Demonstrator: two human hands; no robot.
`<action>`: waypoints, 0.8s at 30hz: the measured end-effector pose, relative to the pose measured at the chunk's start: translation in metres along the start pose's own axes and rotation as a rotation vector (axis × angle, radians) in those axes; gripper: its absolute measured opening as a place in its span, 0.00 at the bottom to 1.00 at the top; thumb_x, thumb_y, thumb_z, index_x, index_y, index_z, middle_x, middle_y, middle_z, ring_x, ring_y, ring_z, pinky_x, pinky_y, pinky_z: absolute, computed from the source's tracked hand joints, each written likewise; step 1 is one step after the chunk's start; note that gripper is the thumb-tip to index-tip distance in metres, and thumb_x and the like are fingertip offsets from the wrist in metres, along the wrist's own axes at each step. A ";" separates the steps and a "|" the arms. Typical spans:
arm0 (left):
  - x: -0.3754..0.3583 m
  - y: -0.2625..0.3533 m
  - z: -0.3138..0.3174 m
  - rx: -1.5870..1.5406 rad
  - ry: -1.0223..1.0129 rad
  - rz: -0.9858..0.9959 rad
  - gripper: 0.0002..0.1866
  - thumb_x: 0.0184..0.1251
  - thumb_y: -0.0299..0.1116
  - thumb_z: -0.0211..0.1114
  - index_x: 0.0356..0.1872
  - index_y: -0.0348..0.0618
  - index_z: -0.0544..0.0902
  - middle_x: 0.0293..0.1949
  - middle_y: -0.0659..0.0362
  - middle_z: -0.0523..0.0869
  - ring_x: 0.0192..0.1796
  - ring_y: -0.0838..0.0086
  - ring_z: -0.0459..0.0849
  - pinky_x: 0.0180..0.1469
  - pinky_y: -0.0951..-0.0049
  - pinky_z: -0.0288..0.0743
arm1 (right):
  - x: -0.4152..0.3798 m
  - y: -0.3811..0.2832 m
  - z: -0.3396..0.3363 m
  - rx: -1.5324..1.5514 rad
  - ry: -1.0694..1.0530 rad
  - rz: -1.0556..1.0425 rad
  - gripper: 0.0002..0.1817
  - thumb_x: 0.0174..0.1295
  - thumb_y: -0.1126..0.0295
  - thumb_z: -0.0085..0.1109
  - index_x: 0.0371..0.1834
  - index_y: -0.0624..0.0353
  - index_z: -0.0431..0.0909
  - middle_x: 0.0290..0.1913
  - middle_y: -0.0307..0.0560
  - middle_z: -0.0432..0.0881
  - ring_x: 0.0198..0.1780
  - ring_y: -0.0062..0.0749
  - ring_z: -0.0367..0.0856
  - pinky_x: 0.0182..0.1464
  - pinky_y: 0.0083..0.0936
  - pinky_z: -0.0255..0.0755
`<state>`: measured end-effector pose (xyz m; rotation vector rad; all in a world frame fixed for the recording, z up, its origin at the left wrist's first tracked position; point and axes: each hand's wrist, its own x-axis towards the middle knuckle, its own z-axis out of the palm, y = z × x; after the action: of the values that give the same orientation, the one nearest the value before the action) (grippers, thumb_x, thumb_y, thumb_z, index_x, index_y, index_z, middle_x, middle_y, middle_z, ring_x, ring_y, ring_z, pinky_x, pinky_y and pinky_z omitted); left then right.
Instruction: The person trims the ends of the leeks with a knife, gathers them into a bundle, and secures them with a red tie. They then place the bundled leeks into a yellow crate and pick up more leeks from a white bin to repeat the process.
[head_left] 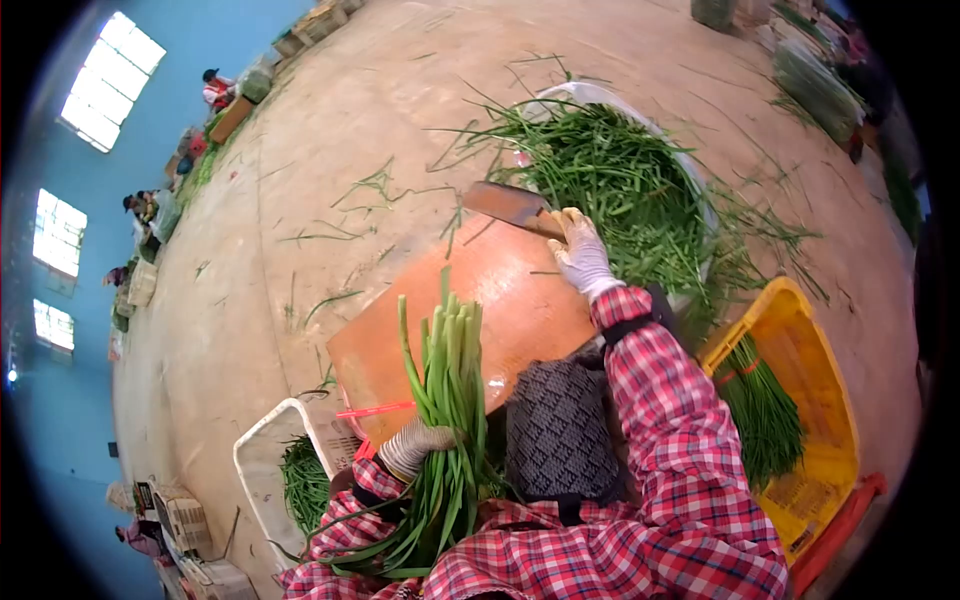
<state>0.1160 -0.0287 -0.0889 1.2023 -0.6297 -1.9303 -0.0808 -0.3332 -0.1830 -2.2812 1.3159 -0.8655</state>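
Observation:
My left hand (412, 450), in a striped glove, is closed around a bunch of long green stalks (452, 370) that look like garlic chives. Their pale cut ends point away from me over the orange board (520, 285), while the leafy ends trail across my left sleeve. My right hand (582, 252), gloved too, grips a cleaver (508, 207). Its broad, brownish blade points left over the far edge of the board, apart from the bunch. Just beyond that hand is a heap of cut greens (620, 180) in a white-rimmed container.
On my right stands a yellow crate (815, 400) with a tied green bundle (760, 420) inside. A white crate (255, 465) with greens is on my left. Loose stalks litter the floor (290, 150). Several people sit among crates along the blue wall.

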 end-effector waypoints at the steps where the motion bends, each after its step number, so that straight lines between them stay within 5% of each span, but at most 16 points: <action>1: 0.002 0.011 -0.003 0.056 0.047 0.046 0.25 0.49 0.38 0.72 0.48 0.37 0.76 0.42 0.55 0.80 0.44 0.70 0.80 0.45 0.69 0.78 | 0.012 0.013 0.021 -0.060 0.067 -0.060 0.29 0.50 0.66 0.62 0.58 0.54 0.68 0.58 0.53 0.67 0.60 0.47 0.65 0.60 0.39 0.63; 6: 0.000 0.088 0.038 0.155 0.239 0.038 0.18 0.52 0.28 0.68 0.45 0.35 0.77 0.37 0.56 0.83 0.37 0.71 0.82 0.40 0.72 0.79 | 0.028 0.030 0.072 -0.570 -0.175 -0.005 0.37 0.49 0.58 0.65 0.64 0.47 0.64 0.57 0.48 0.70 0.56 0.42 0.70 0.54 0.39 0.65; 7: 0.002 0.101 0.039 0.171 0.249 0.045 0.18 0.52 0.28 0.68 0.45 0.35 0.77 0.37 0.56 0.83 0.37 0.71 0.82 0.40 0.72 0.79 | 0.031 0.037 0.085 -0.611 -0.086 0.007 0.33 0.49 0.56 0.65 0.60 0.49 0.68 0.50 0.47 0.76 0.49 0.40 0.75 0.49 0.38 0.68; 9: 0.004 0.125 0.036 0.361 0.258 -0.035 0.20 0.50 0.27 0.68 0.46 0.35 0.77 0.36 0.55 0.83 0.38 0.71 0.82 0.40 0.71 0.79 | 0.039 0.056 0.106 -0.692 -0.242 0.053 0.25 0.51 0.55 0.64 0.51 0.51 0.74 0.41 0.45 0.79 0.43 0.37 0.79 0.44 0.35 0.70; 11: 0.014 0.157 0.050 0.400 0.313 -0.066 0.20 0.49 0.24 0.68 0.46 0.35 0.77 0.36 0.57 0.83 0.36 0.73 0.82 0.39 0.73 0.78 | 0.027 0.044 0.075 -0.241 -0.166 0.034 0.15 0.56 0.56 0.58 0.37 0.56 0.79 0.36 0.52 0.80 0.38 0.43 0.81 0.42 0.38 0.73; 14: 0.046 0.196 0.060 0.641 0.373 -0.073 0.22 0.49 0.24 0.68 0.49 0.36 0.76 0.35 0.59 0.83 0.34 0.75 0.81 0.39 0.75 0.78 | 0.009 0.036 0.019 0.268 -0.039 0.297 0.16 0.59 0.61 0.56 0.43 0.62 0.75 0.39 0.55 0.81 0.35 0.49 0.80 0.38 0.35 0.73; 17: 0.102 0.208 0.055 0.800 0.351 -0.098 0.30 0.47 0.26 0.70 0.55 0.37 0.71 0.34 0.59 0.82 0.34 0.75 0.81 0.39 0.74 0.77 | -0.029 0.033 -0.052 1.030 0.063 0.443 0.13 0.63 0.73 0.51 0.50 0.60 0.68 0.32 0.47 0.81 0.32 0.30 0.80 0.33 0.23 0.72; 19: 0.137 0.202 0.067 1.285 0.363 0.303 0.41 0.44 0.34 0.70 0.64 0.44 0.63 0.40 0.49 0.83 0.40 0.64 0.84 0.42 0.67 0.77 | -0.051 0.042 -0.080 1.211 0.166 0.450 0.15 0.63 0.78 0.48 0.53 0.58 0.64 0.33 0.40 0.77 0.30 0.19 0.76 0.29 0.16 0.69; 20: 0.154 0.193 0.072 1.285 0.338 0.307 0.41 0.44 0.34 0.70 0.64 0.44 0.63 0.40 0.49 0.83 0.40 0.64 0.84 0.42 0.67 0.77 | -0.063 0.051 -0.086 1.112 0.247 0.382 0.15 0.62 0.78 0.48 0.52 0.58 0.63 0.32 0.40 0.75 0.27 0.20 0.74 0.26 0.16 0.68; 22: 0.186 0.173 0.071 1.787 0.639 0.034 0.44 0.46 0.38 0.68 0.67 0.47 0.57 0.46 0.44 0.81 0.46 0.54 0.82 0.47 0.60 0.76 | -0.085 0.049 -0.105 0.981 0.294 0.430 0.15 0.63 0.77 0.47 0.52 0.59 0.63 0.28 0.38 0.72 0.21 0.18 0.69 0.23 0.16 0.65; 24: 0.216 0.138 0.043 1.761 0.622 0.014 0.44 0.47 0.39 0.67 0.67 0.48 0.57 0.47 0.44 0.81 0.47 0.53 0.82 0.47 0.59 0.75 | -0.106 0.033 -0.121 0.992 0.294 0.471 0.15 0.63 0.75 0.49 0.53 0.60 0.63 0.23 0.37 0.70 0.17 0.19 0.67 0.21 0.17 0.64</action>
<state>0.0676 -0.2844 -0.0827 2.5157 -2.0291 -0.4391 -0.2230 -0.2583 -0.1464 -1.0671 1.0826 -1.3069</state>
